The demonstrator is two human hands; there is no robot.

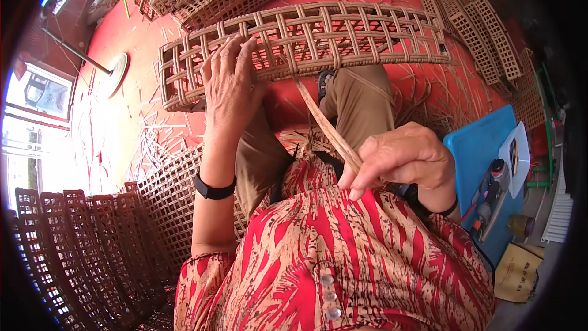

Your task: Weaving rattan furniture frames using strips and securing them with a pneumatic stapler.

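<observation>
At the knees (367,89), a wicker frame (330,40) sits under the left hand (231,86), clamping not determinable. The right hand (404,156) pinches a cane strip (324,120), far end at the frame's near edge.

Includes one left hand (231,79), one right hand (407,156), one held strip (328,124), one touched lattice frame (332,41), two wristbands (215,192), three buttons (331,297), one blue board (481,132), one yellow packet (516,274).

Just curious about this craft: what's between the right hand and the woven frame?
The head view shows a pale strip between the right hand and woven frame.
</observation>
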